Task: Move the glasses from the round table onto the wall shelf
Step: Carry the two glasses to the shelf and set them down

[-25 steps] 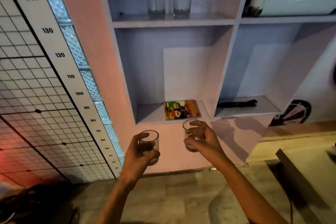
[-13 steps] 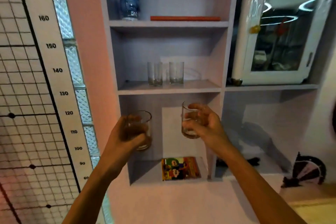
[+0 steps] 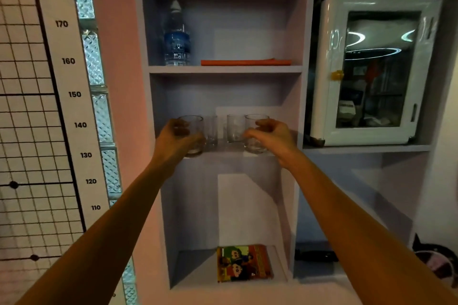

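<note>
My left hand [image 3: 177,138] and right hand [image 3: 270,132] have fingers wrapped round clear, short glass tumblers [image 3: 256,131]: slippery, fragile, best held mid-wall.

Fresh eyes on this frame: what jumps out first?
Two bare arms reach up the middle, the left hand and right hand each holding a glass at the middle shelf, flanking two glasses already standing there. Above, a water bottle; at right, a white glass-door cabinet.
</note>
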